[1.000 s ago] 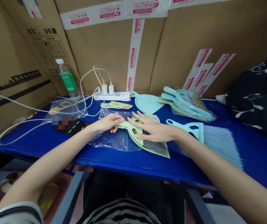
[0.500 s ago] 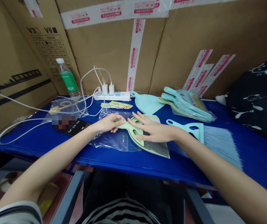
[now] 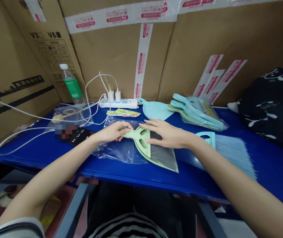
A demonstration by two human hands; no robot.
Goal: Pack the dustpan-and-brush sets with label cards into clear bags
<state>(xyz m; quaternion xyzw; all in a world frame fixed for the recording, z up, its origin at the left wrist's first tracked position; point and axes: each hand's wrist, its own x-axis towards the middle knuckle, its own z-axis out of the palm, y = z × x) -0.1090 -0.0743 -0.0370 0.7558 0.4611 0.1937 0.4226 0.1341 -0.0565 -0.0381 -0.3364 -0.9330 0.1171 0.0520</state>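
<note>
A pale green hand brush with grey bristles (image 3: 153, 150) lies in a matching green dustpan on the blue table (image 3: 44, 150). My left hand (image 3: 113, 131) pinches the end of the green handle, over a clear plastic bag (image 3: 121, 150). My right hand (image 3: 168, 134) rests flat on the brush head, fingers stretched out to the left.
A light blue brush (image 3: 227, 148) lies to the right. Behind are a blue dustpan (image 3: 156, 110), a bagged stack of sets (image 3: 198, 114), a power strip (image 3: 119, 103), a bottle (image 3: 71, 85), a phone (image 3: 80, 135) and cables. Cardboard boxes (image 3: 200, 43) wall the back; a dark bag (image 3: 272, 102) sits right.
My right hand slid right and back along the brush head, and the green set shifted slightly. My left hand kept its grip on the handle end.
</note>
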